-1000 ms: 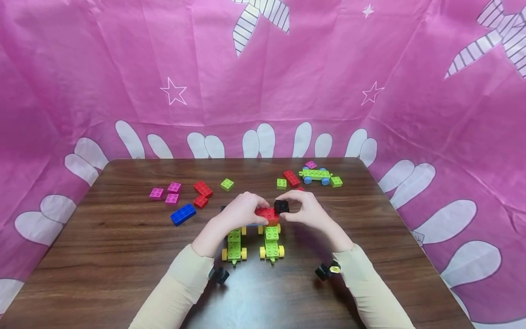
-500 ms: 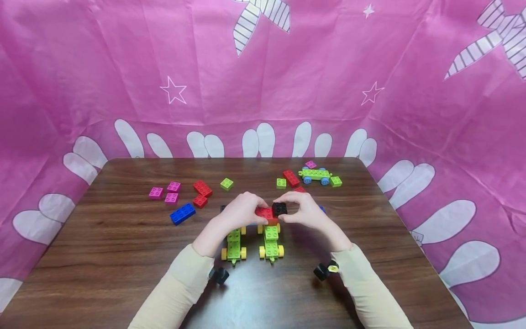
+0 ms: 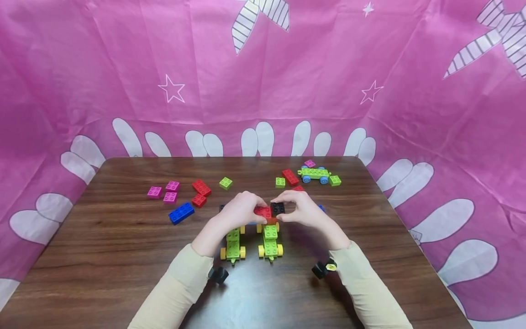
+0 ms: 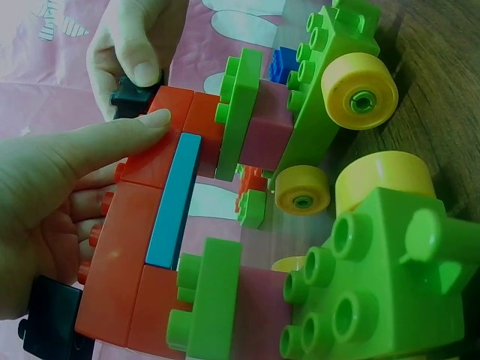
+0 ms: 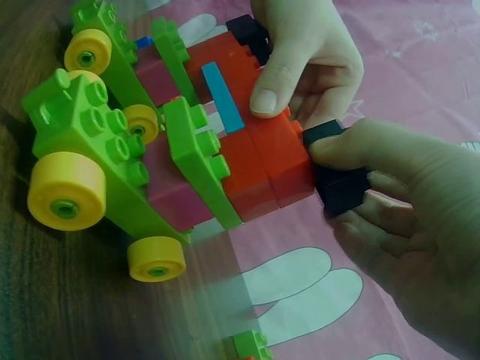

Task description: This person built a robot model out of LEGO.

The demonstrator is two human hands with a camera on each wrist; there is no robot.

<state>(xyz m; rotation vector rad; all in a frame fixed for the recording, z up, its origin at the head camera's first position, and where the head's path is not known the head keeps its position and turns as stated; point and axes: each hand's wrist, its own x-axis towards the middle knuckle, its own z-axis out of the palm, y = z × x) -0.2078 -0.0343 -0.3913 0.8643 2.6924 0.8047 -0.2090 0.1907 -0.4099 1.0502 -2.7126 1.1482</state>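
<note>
Two lime wheeled bases with yellow wheels stand side by side, the right base (image 3: 270,249) and the left base (image 3: 233,250). Pink and lime bricks rise from them to a row of red bricks (image 5: 277,157) that joins both, with a blue strip (image 4: 174,202) beneath. My left hand (image 3: 242,211) grips the red row, thumb on the near side and fingers behind. My right hand (image 3: 302,209) pinches a black brick (image 5: 337,172) against the row's right end, on its studs. Another black brick (image 4: 51,319) sits at the left end.
Pink bricks (image 3: 170,198), a blue brick (image 3: 181,213) and red bricks (image 3: 201,188) lie at left. A lime brick (image 3: 225,183) lies behind the hands. At back right stands a lime base with blue wheels (image 3: 314,173), among loose red, lime and pink bricks.
My right hand has brought the black brick slightly left, from just above the red row's end down against it. My left hand keeps its grip on the red row.
</note>
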